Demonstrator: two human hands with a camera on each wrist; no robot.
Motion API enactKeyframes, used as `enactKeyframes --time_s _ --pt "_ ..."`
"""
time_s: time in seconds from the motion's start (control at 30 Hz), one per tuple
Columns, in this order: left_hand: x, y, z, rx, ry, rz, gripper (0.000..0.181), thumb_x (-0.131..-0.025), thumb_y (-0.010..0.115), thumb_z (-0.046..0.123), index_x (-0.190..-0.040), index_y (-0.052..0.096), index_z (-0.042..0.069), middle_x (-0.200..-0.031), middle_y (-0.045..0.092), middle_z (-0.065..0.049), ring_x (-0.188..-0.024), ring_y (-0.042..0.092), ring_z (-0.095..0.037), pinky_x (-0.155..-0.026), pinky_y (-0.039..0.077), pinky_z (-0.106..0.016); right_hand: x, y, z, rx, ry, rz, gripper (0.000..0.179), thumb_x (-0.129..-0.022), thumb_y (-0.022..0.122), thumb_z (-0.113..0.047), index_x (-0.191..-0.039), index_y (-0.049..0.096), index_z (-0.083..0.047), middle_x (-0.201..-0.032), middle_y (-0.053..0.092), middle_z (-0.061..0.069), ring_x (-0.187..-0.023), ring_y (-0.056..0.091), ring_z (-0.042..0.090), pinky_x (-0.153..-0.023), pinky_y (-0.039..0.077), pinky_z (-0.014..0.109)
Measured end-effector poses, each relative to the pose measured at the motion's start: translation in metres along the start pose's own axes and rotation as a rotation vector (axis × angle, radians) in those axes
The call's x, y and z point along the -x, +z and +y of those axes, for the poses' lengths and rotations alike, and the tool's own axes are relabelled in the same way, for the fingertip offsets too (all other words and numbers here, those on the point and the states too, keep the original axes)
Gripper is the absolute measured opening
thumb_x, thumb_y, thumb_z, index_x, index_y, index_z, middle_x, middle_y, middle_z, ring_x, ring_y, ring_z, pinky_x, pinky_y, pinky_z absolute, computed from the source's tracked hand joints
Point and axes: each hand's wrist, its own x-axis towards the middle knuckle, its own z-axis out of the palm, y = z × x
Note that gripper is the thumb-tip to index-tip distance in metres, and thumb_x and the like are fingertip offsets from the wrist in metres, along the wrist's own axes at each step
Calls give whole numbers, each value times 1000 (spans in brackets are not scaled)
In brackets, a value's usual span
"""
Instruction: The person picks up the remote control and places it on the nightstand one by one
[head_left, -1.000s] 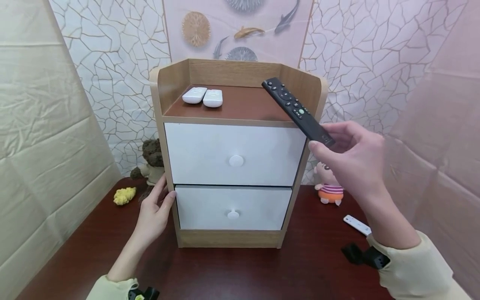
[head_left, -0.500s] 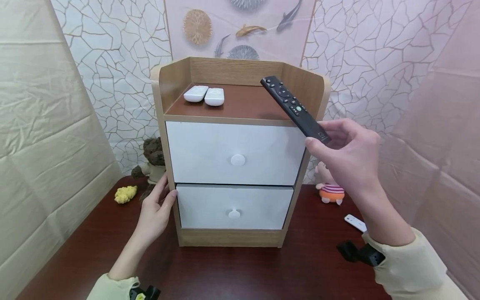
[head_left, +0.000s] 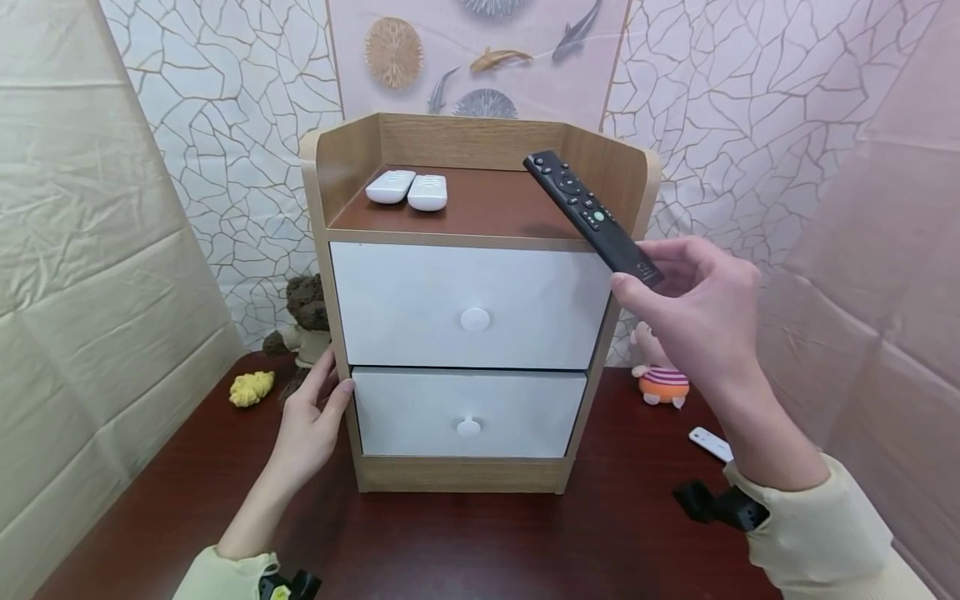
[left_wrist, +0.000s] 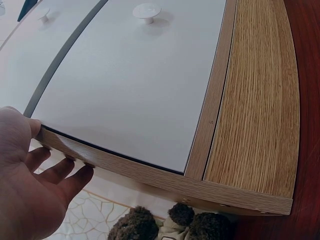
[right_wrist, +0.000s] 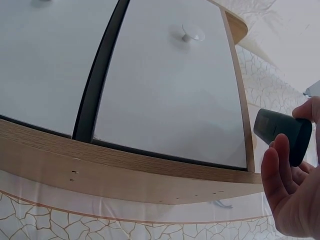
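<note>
My right hand [head_left: 701, 312] holds a black remote control [head_left: 585, 212] by its lower end, thumb on one side and fingers on the other. Slanting up to the left, the remote is in front of the right part of the cabinet top, buttons facing me. In the right wrist view its dark back [right_wrist: 277, 127] shows. My left hand [head_left: 309, 421] rests on the left side of a wooden cabinet [head_left: 457, 477], thumb at the front edge and fingertips against the side panel. Two white remote controls [head_left: 391, 187] lie side by side on the cabinet's brown top.
Two white drawers [head_left: 412, 308] with round knobs face me. A brown teddy bear [head_left: 306, 304] and a yellow crumpled thing [head_left: 251, 388] are on the left. To the right are a plush toy [head_left: 663, 379] in striped clothes and a white remote [head_left: 710, 444] on the dark red table [head_left: 465, 542].
My right hand has shifted slightly left with the black remote in the first half second, then stays nearly still. My left hand keeps its place at the cabinet's side.
</note>
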Motion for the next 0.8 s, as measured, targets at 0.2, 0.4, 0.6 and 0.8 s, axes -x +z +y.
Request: enactKeyframes --time_s 0.2,0.4,0.6,0.8 --pt "-1 1 1 4 -3 -2 56 -109 49 7 -160 28 -2 -154 43 -27 -138 45 -40 -93 40 -6 0 -1 0 -6 3 22 32 -87 80 -17 -115 76 -3 -97 77 11 -75 69 1 -71 48 22" --pt "-1 0 1 0 -1 -1 56 -109 50 7 -160 28 -3 -153 43 -28 -137 46 -40 -93 40 -5 0 -3 2 -19 33 39 31 -87 80 -17 -115 77 -4 -94 78 3 -75 70 4 -70 48 23" --pt "0 0 1 -8 -4 -5 56 -109 49 8 -160 27 -2 -155 42 -27 -139 45 -41 -94 40 -6 0 -4 4 -7 42 45 32 -87 80 -18 -114 76 -3 -93 78 3 -74 69 4 -69 48 23" --pt "0 0 2 -13 -4 -3 57 -109 50 8 -160 27 -2 -155 42 -25 -139 44 -40 -94 40 -7 0 -6 4 -13 43 48 31 -87 80 -18 -114 76 -3 -91 77 0 -73 69 4 -69 47 23"
